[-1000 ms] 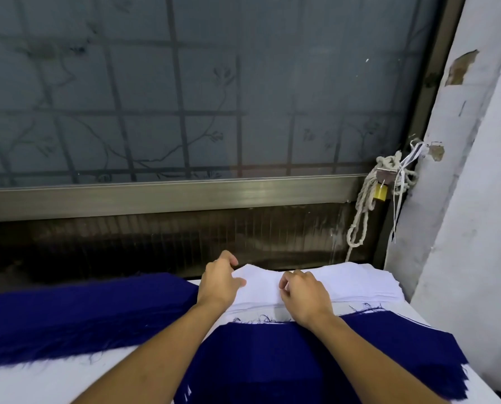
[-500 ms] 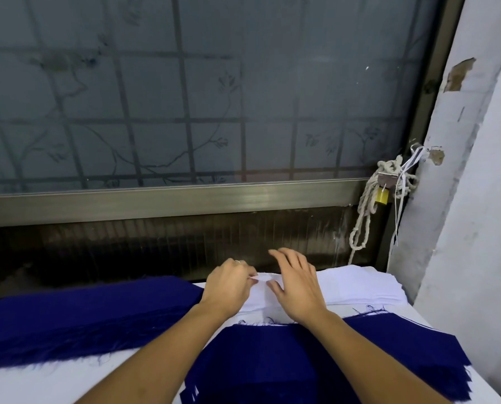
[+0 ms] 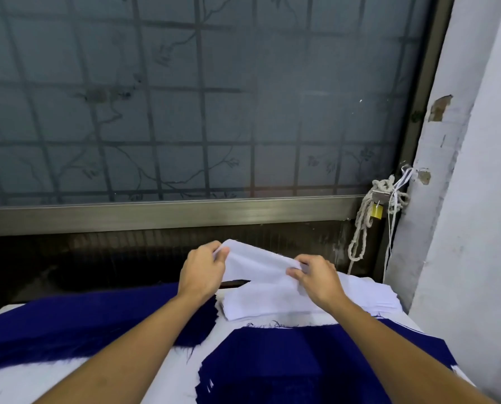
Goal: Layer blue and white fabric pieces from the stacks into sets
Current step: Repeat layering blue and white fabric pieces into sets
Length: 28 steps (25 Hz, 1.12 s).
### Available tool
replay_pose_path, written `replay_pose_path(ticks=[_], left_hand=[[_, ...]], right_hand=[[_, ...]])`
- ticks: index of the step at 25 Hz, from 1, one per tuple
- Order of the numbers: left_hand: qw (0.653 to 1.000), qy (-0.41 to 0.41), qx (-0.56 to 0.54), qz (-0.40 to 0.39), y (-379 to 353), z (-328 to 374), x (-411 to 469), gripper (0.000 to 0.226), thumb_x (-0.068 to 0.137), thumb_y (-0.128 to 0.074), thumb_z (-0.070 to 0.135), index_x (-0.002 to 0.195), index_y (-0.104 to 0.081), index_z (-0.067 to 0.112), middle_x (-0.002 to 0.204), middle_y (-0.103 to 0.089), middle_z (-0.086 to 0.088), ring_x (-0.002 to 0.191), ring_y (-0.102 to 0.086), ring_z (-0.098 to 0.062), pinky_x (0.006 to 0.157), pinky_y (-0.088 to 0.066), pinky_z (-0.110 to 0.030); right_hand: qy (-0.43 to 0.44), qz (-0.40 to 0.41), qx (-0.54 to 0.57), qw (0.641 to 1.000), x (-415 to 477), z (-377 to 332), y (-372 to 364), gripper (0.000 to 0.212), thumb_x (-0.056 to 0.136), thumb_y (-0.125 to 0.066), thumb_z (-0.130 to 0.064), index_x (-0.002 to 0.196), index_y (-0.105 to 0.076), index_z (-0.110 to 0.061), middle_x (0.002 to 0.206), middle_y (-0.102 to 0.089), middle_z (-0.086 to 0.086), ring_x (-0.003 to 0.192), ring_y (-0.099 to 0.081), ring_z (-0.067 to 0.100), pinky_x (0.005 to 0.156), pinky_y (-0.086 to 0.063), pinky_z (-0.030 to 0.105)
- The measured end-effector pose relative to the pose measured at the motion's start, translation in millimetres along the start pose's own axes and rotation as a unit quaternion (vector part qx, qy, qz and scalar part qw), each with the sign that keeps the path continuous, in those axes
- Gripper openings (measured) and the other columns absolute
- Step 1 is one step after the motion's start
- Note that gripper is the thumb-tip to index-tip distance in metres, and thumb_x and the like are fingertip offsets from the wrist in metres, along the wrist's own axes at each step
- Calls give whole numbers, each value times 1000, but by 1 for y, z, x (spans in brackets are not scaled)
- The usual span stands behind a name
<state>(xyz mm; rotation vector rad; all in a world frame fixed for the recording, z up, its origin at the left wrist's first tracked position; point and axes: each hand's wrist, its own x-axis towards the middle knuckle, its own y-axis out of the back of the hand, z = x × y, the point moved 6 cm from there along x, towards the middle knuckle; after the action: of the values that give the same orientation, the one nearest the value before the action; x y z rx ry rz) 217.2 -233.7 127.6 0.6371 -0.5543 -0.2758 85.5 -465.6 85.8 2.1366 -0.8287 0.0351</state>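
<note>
A frosted window [image 3: 185, 112] with a grid and a branch pattern fills the far side, closed below by a brushed metal rail [image 3: 156, 217], and a chipped white wall [image 3: 482, 199] stands on the right. Under them lies a white counter [image 3: 25, 380]. A long dark blue stack [image 3: 83, 325] with frayed edges lies across its left part. A second blue pile [image 3: 287, 363], its layers showing at the near edge, sits in the middle between the forearms. Just behind that pile, against the right wall, rests the white stack [image 3: 368, 298], neat and thin-layered. One white piece [image 3: 258, 266] is raised off this stack, stretched and slightly sagging between the hands. The left hand [image 3: 202, 272] has its grip pinched on the piece's upper left corner, and the right hand [image 3: 316, 278] has its grip pinched on the right edge. A knotted rope [image 3: 362, 225] hangs by the window frame with a small brass padlock [image 3: 376, 212], any marking on it too small to read.
</note>
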Motion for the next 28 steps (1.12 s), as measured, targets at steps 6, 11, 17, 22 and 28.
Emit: replay_pose_path(ticks=[6, 11, 17, 22, 28], left_hand=[[998, 44, -7, 47, 71, -28, -12, 40, 104, -49, 30, 67, -49, 15, 63, -53, -4, 59, -48, -18, 57, -39, -32], [997, 47, -8, 56, 124, -44, -36, 40, 104, -50, 29, 65, -50, 20, 63, -54, -2, 61, -50, -17, 57, -37, -30], [998, 60, -5, 18, 166, -72, -70, 41, 104, -51, 29, 71, -60, 8, 67, -59, -11, 65, -55, -22, 62, -41, -34], [997, 76, -4, -11, 178, -105, -105, 34, 104, -55, 24, 82, -68, 2, 80, -67, -19, 80, -65, -36, 65, -44, -34], [993, 113, 4, 20, 186, -122, -139, 17, 101, -62, 24, 87, -70, 19, 82, -69, 0, 78, -65, -17, 64, -47, -27]], right_hand=[[7, 4, -1, 1000, -23, -21, 24, 8, 91, -73, -33, 85, -69, -28, 79, -68, -10, 79, -65, 9, 79, -57, 37], [-26, -82, 28, 996, -52, -44, 17, 14, 89, -76, -33, 91, -67, -22, 86, -69, -2, 79, -66, 14, 71, -53, 31], [-27, -170, 74, 982, -97, -70, 8, 26, 94, -66, -45, 105, -71, -22, 109, -69, -4, 106, -63, 14, 94, -50, 37], [-67, -220, 86, 969, -126, -81, 3, 48, 99, -57, -50, 99, -74, -5, 100, -71, 13, 100, -66, 24, 93, -48, 38], [-89, -204, 114, 968, -155, -82, 0, 30, 93, -69, -41, 101, -72, -12, 101, -72, 4, 96, -67, 16, 77, -51, 25]])
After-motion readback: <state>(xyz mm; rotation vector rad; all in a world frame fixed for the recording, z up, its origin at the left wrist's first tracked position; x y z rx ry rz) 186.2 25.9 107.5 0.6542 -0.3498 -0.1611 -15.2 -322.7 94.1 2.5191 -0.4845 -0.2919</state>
